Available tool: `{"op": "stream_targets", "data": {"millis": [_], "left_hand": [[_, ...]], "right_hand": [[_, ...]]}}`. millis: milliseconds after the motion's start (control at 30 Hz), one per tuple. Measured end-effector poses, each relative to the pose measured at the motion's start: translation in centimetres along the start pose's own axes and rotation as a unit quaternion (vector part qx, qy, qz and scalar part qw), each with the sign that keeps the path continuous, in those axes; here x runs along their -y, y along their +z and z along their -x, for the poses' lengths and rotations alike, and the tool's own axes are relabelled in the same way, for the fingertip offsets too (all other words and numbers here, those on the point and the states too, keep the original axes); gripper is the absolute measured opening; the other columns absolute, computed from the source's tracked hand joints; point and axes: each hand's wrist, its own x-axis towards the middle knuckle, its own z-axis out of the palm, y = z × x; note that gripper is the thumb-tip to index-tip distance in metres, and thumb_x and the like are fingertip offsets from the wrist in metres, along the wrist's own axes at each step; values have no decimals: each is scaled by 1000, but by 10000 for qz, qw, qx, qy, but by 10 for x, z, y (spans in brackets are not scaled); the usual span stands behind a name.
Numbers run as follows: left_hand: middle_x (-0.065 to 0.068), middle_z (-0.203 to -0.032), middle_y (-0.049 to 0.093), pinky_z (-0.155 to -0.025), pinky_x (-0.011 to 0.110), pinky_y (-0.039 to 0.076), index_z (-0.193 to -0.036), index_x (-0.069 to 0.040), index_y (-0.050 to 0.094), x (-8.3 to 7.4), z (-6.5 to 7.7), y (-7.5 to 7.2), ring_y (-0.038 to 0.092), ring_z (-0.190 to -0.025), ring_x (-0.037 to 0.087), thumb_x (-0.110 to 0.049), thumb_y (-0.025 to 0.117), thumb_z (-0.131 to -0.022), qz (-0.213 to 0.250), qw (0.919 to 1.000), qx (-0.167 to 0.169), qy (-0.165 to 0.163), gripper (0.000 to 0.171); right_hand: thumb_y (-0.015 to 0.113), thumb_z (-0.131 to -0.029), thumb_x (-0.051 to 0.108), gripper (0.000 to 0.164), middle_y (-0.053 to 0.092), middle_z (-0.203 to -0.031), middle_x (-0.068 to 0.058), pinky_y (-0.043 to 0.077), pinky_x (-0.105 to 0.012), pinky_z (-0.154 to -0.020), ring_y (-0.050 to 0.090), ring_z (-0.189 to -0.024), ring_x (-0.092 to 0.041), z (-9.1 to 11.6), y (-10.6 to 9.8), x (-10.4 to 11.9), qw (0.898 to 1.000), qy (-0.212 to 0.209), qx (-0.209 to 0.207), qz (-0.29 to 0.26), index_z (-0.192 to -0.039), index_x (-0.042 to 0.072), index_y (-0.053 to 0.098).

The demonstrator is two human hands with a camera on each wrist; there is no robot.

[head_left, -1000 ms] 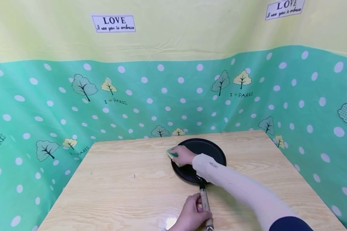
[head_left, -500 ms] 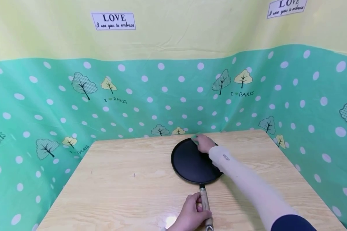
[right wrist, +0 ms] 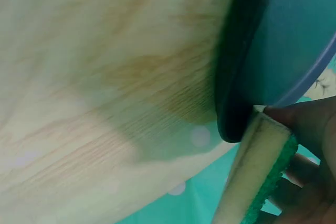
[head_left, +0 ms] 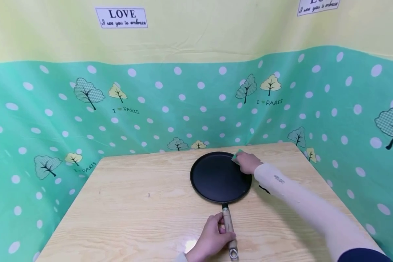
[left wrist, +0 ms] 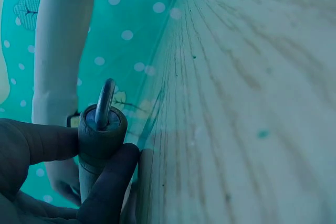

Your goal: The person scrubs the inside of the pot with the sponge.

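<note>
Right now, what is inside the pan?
Inside the pan, only bare dark surface shows. The right hand with the sponge covers a bit of the far right rim; what lies behind them there cannot be seen.

Room to pass over tbl (head_left: 127,203) L of pan (head_left: 220,178), but R arm (head_left: 302,202) (slanted across) blocks from R.

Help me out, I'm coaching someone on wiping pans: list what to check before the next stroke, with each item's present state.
1. Left hand gripping the handle: ok, pinched between thumb and fingers.
2. Right hand gripping the sponge: ok.
3. Sponge at the edge of the pan: ok, on its far right side.
4. Pan facing up on the table: ok.
5. Sponge damp: cannot tell.
6. Pan fully clean: cannot tell.
</note>
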Motion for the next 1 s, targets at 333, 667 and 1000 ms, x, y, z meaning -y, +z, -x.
{"op": "stream_targets", "data": {"millis": [333, 667, 1000], "left_hand": [[11, -109, 46, -58, 17, 52, -138, 15, 54, 0, -2, -1, 53, -87, 17, 6, 77, -82, -106, 9999, 27, 10, 62], [11, -107, 47, -59, 15, 50, -137, 15, 55, 0, -2, -1, 54, -84, 15, 5, 78, -80, -121, 9999, 83, 69, 62], [13, -110, 46, -61, 18, 55, -141, 20, 47, -2, -2, -1, 56, -87, 17, 6, 77, -81, 14, 9999, 113, -48, 69]], "right_hand": [[74, -87, -10, 43, 68, -132, -18, 63, -54, -82, 62, -126, -39, 57, -3, 5, 9972, -549, -43, 506, -126, 6, 76], [68, -85, -14, 40, 69, -127, -19, 59, -52, -97, 66, -120, -40, 93, -11, 17, 9945, -1002, 101, -293, -123, -1, 75], [66, -91, -13, 34, 70, -126, -18, 54, -56, -104, 64, -123, -42, 115, -10, 39, 9845, -1488, 76, -928, -121, -1, 74]]}}
